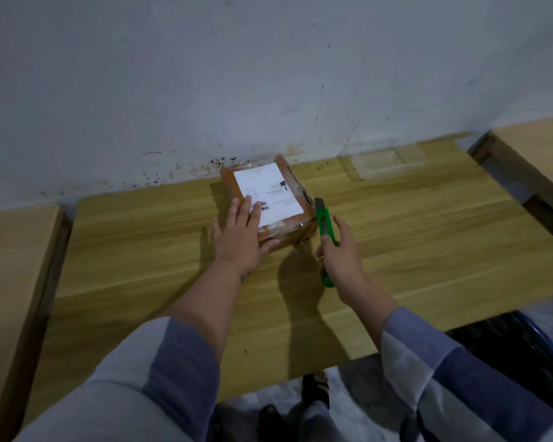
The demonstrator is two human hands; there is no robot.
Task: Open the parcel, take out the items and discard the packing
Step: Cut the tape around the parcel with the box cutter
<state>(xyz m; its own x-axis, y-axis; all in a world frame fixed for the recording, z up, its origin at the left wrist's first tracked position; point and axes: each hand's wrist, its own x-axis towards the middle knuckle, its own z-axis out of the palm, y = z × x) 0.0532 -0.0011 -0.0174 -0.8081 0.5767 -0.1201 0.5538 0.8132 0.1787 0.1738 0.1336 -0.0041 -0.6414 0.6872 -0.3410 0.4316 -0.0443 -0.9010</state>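
On the wooden table (396,250) I see the taped brown parcel (288,173) lying flat near the wall, label up, and a clear plastic tray (387,162) well to its right, contents indistinguishable. My left hand (240,237) presses flat, fingers spread, on the parcel's near-left corner; my right hand (342,253) grips a green utility knife (326,223), tip at the parcel's right edge.
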